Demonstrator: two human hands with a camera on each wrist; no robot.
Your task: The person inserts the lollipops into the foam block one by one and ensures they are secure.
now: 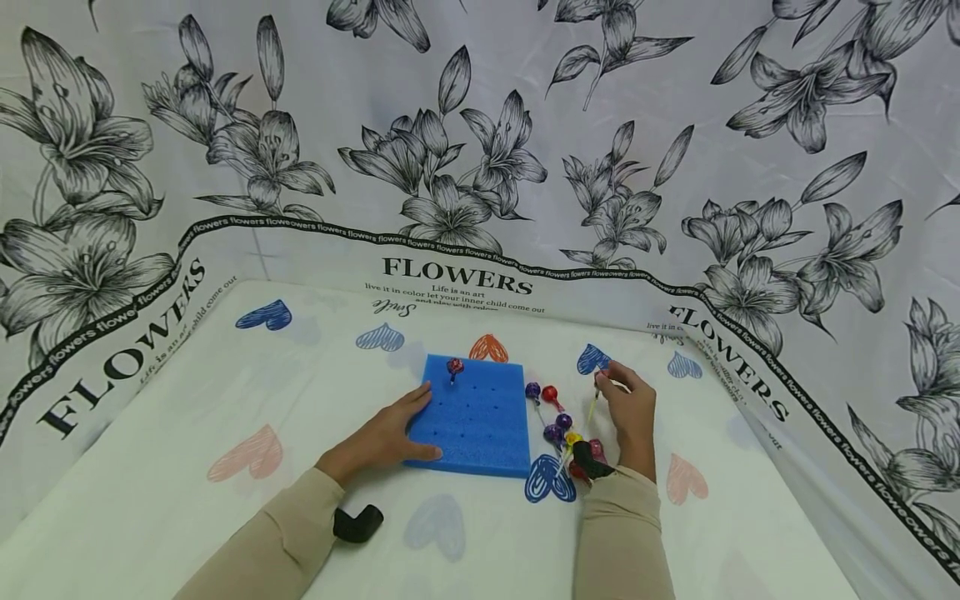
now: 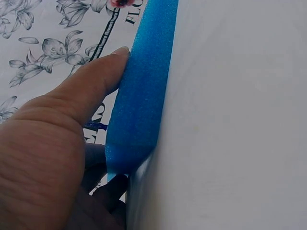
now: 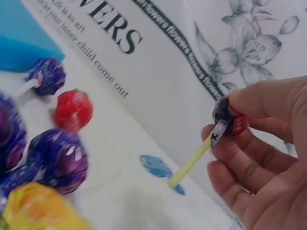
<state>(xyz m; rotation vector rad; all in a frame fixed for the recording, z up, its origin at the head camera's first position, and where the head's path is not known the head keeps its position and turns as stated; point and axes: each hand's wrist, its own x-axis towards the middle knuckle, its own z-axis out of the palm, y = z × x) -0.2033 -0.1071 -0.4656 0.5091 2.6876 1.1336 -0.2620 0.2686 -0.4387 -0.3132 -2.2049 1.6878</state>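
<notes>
My left hand rests against the left side of a blue foam block, thumb laid on its near left corner and fingers spread along the edge. Small holes dot the block's top. One lollipop with a red and dark wrapper stands upright near the far left corner. To the block's right, my right hand pinches a lollipop by its wrapped head, the yellow stick pointing down and away from the fingers. In the left wrist view, the left thumb lies along the foam's edge.
Several loose lollipops lie between the block and my right wrist, among them a purple one, a red one and a yellow one. A heart-printed white cloth covers the table. Flower-printed fabric rises behind it.
</notes>
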